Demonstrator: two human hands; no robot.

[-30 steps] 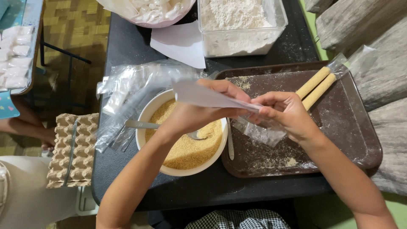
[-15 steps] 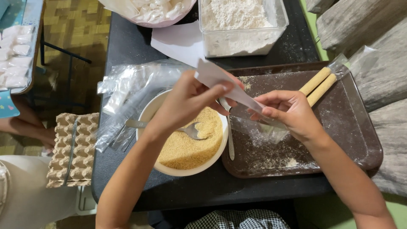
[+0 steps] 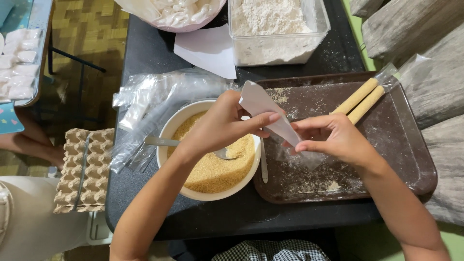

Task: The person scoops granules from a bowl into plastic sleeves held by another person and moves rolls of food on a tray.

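Dark worktop [image 3: 232,212] carries a brown tray [image 3: 411,145] dusted with flour, two pale sticks [image 3: 360,99] at its far side. Cream bowl [image 3: 179,125] of golden crumbs with spoon [image 3: 162,141]. Clear flour tub [image 3: 275,29] behind. Egg carton [image 3: 82,169] beside the worktop's left edge.

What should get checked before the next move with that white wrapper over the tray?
1. Left hand pinches the white wrapper: ok.
2. Right hand grips the wrapper's lower end: ok.
3. Wrapper sits above the brown tray: ok.
4. Bowl of breadcrumbs upright, spoon resting in it: ok.
5. Two rolled sticks out of the hands' way: ok.
6. Filling inside wrapper: cannot tell.
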